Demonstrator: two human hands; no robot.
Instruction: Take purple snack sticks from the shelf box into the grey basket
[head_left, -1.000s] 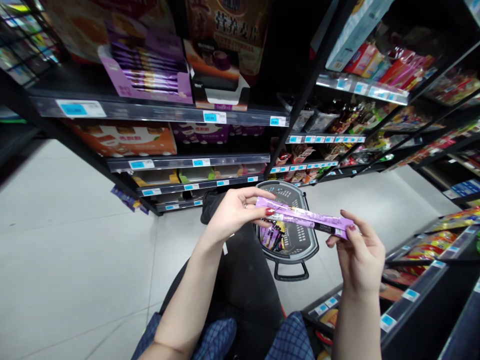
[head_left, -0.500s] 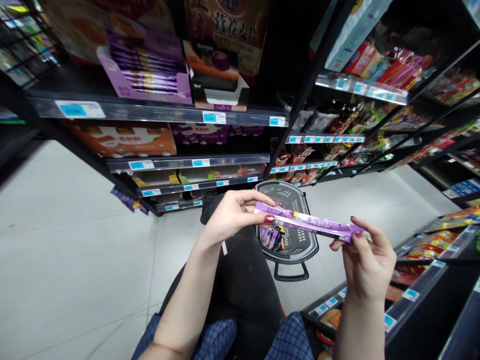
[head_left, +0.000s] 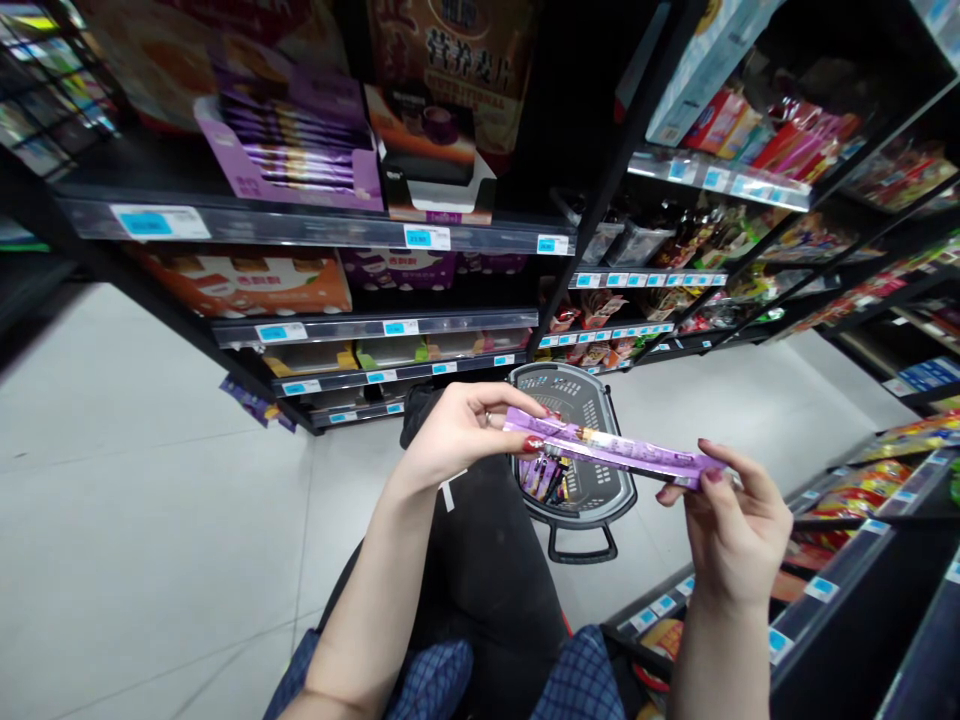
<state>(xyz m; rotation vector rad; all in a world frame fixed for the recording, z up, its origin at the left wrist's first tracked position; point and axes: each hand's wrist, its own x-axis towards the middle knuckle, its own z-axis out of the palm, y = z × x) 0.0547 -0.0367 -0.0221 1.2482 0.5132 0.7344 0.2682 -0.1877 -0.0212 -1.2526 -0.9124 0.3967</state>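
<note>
Pinching a purple sachet (head_left: 626, 453) by its ends, left hand (head_left: 457, 430), right hand (head_left: 739, 530), sachet turned since earlier

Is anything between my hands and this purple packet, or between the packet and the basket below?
Nothing visible. Your left hand and right hand pinch the purple packet near its ends, and no object shows between it and the basket.
</note>
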